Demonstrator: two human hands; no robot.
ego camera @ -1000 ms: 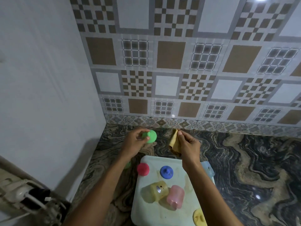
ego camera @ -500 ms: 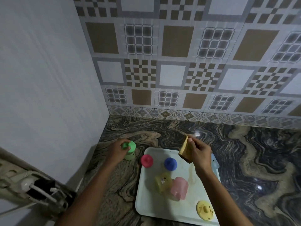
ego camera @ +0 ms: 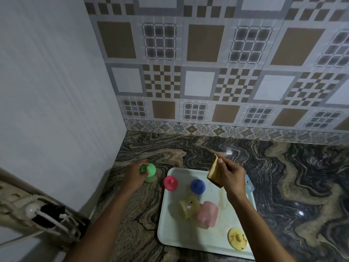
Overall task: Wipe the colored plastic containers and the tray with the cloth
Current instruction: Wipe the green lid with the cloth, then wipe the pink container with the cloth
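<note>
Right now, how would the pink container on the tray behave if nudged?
The pink container looks like thin translucent plastic, so probably light. It seems to lie on its side on the tray, so it may roll.

We see a dim, soft picture; white glare shines in small spots on the marble counter (ego camera: 283, 167), and the tiled wall (ego camera: 198, 82) bends towards the edges.

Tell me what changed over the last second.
The left hand carried the green container away from the cloth, down to the countertop left of the tray, and still grips it. The right hand still pinches the cloth above the tray. The other containers on the tray stayed put.
</note>
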